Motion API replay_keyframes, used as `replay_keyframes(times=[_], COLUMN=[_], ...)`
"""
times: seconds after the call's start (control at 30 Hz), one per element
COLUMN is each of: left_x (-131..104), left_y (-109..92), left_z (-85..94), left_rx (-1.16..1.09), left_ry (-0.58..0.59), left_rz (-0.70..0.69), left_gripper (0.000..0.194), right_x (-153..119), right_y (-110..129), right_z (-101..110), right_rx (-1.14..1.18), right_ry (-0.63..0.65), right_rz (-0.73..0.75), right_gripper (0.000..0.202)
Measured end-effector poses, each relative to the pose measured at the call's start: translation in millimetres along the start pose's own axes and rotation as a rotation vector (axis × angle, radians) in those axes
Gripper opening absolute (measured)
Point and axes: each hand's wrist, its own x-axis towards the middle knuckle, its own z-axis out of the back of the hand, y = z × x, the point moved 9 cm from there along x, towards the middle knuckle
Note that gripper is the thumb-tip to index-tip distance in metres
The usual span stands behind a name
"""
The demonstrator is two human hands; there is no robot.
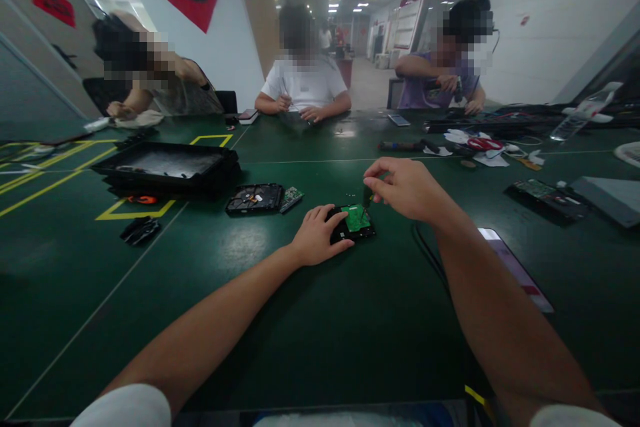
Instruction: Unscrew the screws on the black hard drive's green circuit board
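Observation:
A black drive (369,232) with a green circuit board (356,219) on it lies on the dark green table (320,320). My left hand (318,235) rests on the drive's left part, its fingers spread. In my right hand (403,187) a small screwdriver (367,197) is pinched, tip down at the board's right side. Tiny pieces, perhaps screws (351,195), lie just behind the drive. To the left are another black drive (255,199) and a loose circuit board (291,199).
Black trays (170,167) are stacked at the left, near a black bag (140,231). At the right are a phone (517,270), a drive (545,200), a grey box (607,200) and a bottle (583,113). A cable (429,250) runs under my right forearm. Three people sit across the table.

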Motion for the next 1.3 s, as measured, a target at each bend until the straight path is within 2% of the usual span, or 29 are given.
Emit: replay_keyframes(times=[0.23,0.43,0.63,0.9,1.07,1.3], left_x=[-0.1,-1.1,-0.5,-0.6,-0.9,0.3], left_y=[-1.6,0.8,1.3,-1.6,-0.8,0.3], left_z=[1.1,1.8,-0.3,2.9,2.4,3.0], left_rx=[-0.01,-0.025,-0.018,-0.01,-0.017,-0.032], left_ry=[0.013,0.006,0.003,0.006,0.018,0.009], left_rz=[0.001,0.01,0.003,-0.002,0.005,0.004], left_gripper=[0.079,0.078,0.079,0.078,0.08,0.079], right_x=[0.0,-1.3,0.1,1.6,0.1,-1.0], right_y=[7.0,1.6,1.7,3.9,0.2,2.8], right_z=[2.6,5.7,0.8,1.3,4.7,-0.1], right_rx=[-0.074,-0.054,-0.04,-0.079,-0.084,-0.04], right_ry=[-0.021,-0.038,0.015,-0.01,-0.032,0.016], right_rz=[0.066,-0.007,0.014,0.052,-0.006,0.051], right_gripper=[0.021,0.024,0.018,0.019,0.031,0.017])
